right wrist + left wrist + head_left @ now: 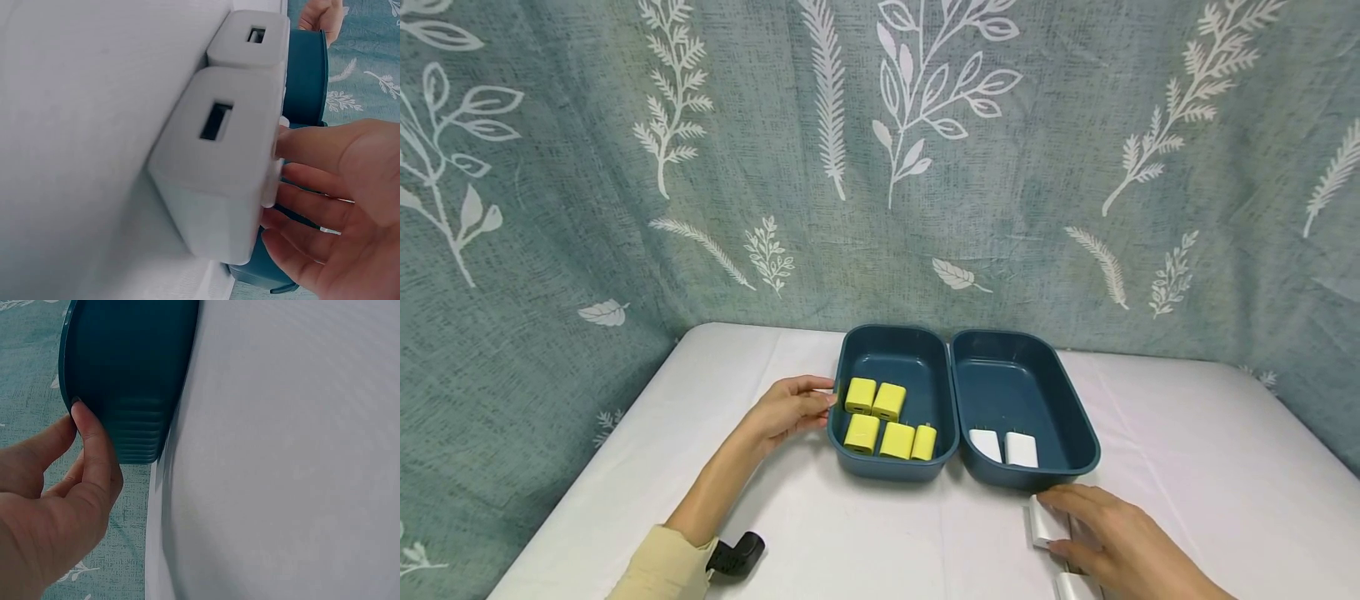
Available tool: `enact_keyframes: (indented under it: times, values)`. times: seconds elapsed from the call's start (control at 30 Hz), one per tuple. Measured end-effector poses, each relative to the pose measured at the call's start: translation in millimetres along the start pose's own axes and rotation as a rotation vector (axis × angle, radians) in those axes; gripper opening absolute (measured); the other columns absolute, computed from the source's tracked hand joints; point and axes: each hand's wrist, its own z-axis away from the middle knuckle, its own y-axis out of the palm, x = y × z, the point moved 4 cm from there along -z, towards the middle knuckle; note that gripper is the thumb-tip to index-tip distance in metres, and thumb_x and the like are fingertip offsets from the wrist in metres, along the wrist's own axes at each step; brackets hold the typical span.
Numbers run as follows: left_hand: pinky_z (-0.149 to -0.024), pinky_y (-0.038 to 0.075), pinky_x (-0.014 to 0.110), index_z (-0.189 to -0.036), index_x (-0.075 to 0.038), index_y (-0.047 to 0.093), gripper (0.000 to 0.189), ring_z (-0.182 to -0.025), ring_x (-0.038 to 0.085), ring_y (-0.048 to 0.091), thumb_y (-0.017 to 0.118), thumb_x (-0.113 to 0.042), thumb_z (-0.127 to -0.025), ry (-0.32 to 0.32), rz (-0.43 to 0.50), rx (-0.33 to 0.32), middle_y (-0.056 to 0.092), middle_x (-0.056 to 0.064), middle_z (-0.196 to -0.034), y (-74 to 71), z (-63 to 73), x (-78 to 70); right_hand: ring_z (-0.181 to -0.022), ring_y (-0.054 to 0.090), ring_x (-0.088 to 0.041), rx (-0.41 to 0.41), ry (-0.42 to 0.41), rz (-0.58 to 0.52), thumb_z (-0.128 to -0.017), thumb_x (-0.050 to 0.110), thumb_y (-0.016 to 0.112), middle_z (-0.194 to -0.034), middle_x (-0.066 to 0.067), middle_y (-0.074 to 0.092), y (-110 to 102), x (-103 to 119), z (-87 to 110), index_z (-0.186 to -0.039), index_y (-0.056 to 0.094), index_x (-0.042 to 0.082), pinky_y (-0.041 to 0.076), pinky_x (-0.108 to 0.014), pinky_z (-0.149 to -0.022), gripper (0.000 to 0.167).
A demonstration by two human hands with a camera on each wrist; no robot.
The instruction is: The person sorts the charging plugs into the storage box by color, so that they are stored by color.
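At the left side of a dark blue bin (891, 471), my left hand (790, 410) pinches the rim, with the fingertips seen close up in the left wrist view. Several yellow charger blocks (862, 433) lie in this bin's front half. My right hand (1112, 533) is in front of the second blue bin (1075, 458), its thumb and fingers around a white charger block (1048, 525) on the table. Another white charger block (1078, 587) is just nearer, partly cut off by the frame. The right wrist view shows white blocks with USB ports (217, 122) in a row.
Two white charger blocks (1021, 450) lie at the front of the right bin. Both bins stand side by side on a white tablecloth (910, 542). A patterned green curtain (880, 250) hangs behind. Beside the left sleeve (666, 567) shows a black curved object (745, 554).
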Motion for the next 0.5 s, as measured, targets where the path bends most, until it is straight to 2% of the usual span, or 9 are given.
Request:
enact_keyframes:
  times: [0.07, 0.2, 0.3, 0.4, 0.5]
  values:
    - [-0.068, 0.056, 0.021, -0.134, 0.012, 0.049, 0.04, -0.073, 0.012, 0.063, 0.059, -0.001, -0.097, 0.0, -0.002, 0.004, 0.062, 0.011, -0.096, 0.0, -0.3, 0.1, -0.112, 0.059, -0.019, -0.027, -0.027, 0.0, -0.082, 0.036, 0.081, -0.122, 0.008, 0.062, -2, 1, 2.6, -0.124, 0.066, 0.016, 0.055, -0.04, -0.085, 0.049]
    - [-0.069, 0.056, 0.022, -0.135, 0.011, 0.048, 0.042, -0.073, 0.011, 0.063, 0.06, -0.001, -0.097, 0.001, -0.005, 0.007, 0.062, 0.011, -0.095, 0.2, -0.4, -1.1, -0.112, 0.059, -0.018, -0.04, -0.028, -0.021, -0.085, 0.046, 0.076, -0.124, 0.009, 0.062, -5, 2, 5.3, -0.127, 0.065, 0.019, 0.055, -0.038, -0.084, 0.051]
    - [-0.07, 0.056, 0.022, -0.136, 0.011, 0.048, 0.042, -0.073, 0.012, 0.063, 0.06, -0.002, -0.097, 0.003, -0.005, 0.007, 0.063, 0.012, -0.096, 0.1, -0.2, -2.3, -0.109, 0.059, -0.014, -0.095, -0.069, 0.002, -0.085, 0.049, 0.074, -0.122, 0.011, 0.062, -8, 5, 7.9, -0.126, 0.066, 0.02, 0.056, -0.034, -0.082, 0.051]
    - [-0.07, 0.056, 0.022, -0.136, 0.012, 0.047, 0.043, -0.074, 0.012, 0.063, 0.06, -0.002, -0.097, 0.005, -0.006, 0.008, 0.062, 0.012, -0.097, -0.1, 0.6, -2.6, -0.102, 0.057, -0.007, -0.106, -0.072, -0.045, -0.085, 0.052, 0.073, -0.122, 0.011, 0.062, -10, 7, 10.2, -0.127, 0.066, 0.021, 0.055, -0.027, -0.075, 0.054]
    - [-0.07, 0.056, 0.022, -0.136, 0.012, 0.047, 0.043, -0.074, 0.012, 0.063, 0.06, -0.002, -0.097, 0.004, -0.01, 0.008, 0.063, 0.013, -0.099, -0.2, 1.5, -2.4, -0.097, 0.055, -0.003, -0.169, -0.107, -0.118, -0.084, 0.048, 0.075, -0.121, 0.01, 0.063, -10, 10, 14.0, -0.128, 0.066, 0.021, 0.054, -0.022, -0.069, 0.052]
